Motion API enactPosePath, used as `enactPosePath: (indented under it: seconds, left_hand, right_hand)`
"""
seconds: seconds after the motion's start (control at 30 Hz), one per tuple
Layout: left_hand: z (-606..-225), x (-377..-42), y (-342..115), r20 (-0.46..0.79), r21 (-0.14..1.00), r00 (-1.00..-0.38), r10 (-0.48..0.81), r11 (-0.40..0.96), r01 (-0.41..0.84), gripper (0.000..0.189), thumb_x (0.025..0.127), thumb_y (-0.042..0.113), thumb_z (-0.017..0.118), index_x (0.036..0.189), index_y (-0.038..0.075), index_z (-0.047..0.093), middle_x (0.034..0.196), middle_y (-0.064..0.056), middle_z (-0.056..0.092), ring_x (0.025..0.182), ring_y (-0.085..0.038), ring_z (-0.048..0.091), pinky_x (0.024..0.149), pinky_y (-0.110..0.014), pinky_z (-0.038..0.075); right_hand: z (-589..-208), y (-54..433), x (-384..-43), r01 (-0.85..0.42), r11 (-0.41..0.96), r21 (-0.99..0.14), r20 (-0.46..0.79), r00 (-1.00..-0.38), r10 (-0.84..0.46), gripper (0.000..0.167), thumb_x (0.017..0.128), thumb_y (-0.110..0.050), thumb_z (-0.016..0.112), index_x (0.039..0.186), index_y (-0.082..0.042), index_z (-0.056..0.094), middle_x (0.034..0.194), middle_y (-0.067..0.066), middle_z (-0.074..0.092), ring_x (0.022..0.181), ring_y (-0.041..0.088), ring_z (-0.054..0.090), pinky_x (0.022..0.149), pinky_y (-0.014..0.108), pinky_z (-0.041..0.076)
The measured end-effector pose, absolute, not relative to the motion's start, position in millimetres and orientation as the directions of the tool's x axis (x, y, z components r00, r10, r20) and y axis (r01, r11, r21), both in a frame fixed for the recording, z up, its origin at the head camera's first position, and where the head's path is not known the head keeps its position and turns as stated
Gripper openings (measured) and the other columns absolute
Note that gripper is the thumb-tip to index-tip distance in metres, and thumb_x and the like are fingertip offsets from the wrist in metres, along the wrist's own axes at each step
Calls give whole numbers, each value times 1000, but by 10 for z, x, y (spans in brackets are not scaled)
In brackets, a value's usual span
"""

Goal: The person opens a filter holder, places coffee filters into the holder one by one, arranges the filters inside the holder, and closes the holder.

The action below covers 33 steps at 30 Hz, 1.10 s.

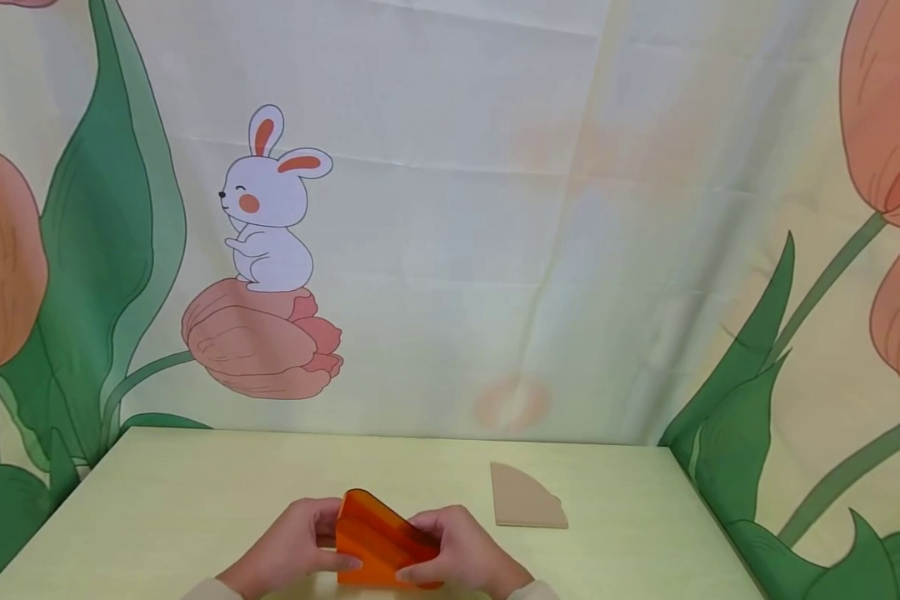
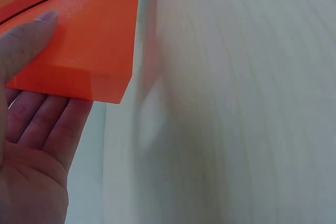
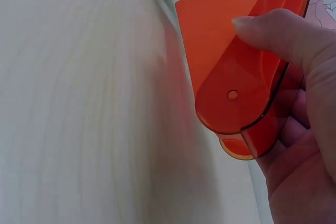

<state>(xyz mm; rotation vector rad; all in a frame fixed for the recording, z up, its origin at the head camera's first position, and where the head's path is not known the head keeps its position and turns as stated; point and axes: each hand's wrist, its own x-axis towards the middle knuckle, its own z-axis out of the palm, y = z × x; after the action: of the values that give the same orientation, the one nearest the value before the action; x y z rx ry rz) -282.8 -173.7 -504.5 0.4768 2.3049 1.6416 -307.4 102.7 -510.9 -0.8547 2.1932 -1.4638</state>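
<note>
An orange see-through plastic coffee filter holder (image 1: 367, 550), wedge-shaped with rounded ends, is held between both hands low in the head view. My left hand (image 1: 292, 537) grips its left side, thumb on the near face and fingers behind, as the left wrist view shows under the holder (image 2: 94, 45). At its right end my right hand (image 1: 468, 546) pinches it, thumb flat on the face. In the right wrist view a small round hole marks the rounded corner of the holder (image 3: 226, 108). Brown fan-shaped coffee filters (image 1: 523, 502) lie flat to the right of the hands.
The pale wood-grain table (image 1: 630, 542) spreads under the hands. Behind it hangs a cloth backdrop (image 1: 435, 250) printed with a rabbit, tulips and leaves, which also covers both sides.
</note>
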Motion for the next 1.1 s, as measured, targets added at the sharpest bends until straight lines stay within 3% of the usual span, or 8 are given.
enactPosePath:
  seconds: [0.2, 0.7, 1.1]
  left_hand:
    - [-5069, -2806, -1750, -29, 957, -903, 428, 274, 99, 53, 81, 23, 87, 129, 10, 68, 117, -6, 76, 101, -22, 74, 94, -37, 60]
    - [-5120, -2793, -1783, -100, 966, -913, 396, 260, 7, 54, 79, 18, 88, 128, 7, 68, 116, -7, 76, 100, -23, 73, 94, -41, 60]
    - [-5153, -2797, -1763, -91, 962, -908, 409, 273, 26, 51, 80, 20, 87, 126, 8, 69, 115, -6, 76, 100, -22, 72, 97, -42, 59]
  right_hand:
    - [-5146, 997, -3068, -270, 280, -921, 14, -742, -670, 29, 85, -19, 85, 113, -19, 78, 101, -6, 78, 84, 7, 68, 86, 17, 56]
    - [-5200, 934, -3081, -227, 327, -917, -49, -751, -659, 31, 85, -20, 85, 115, -23, 78, 102, -9, 77, 85, 9, 68, 90, 22, 57]
    - [-5196, 910, -3060, -212, 348, -913, -72, -757, -649, 31, 84, -21, 85, 114, -25, 78, 101, -9, 77, 84, 11, 67, 90, 23, 58]
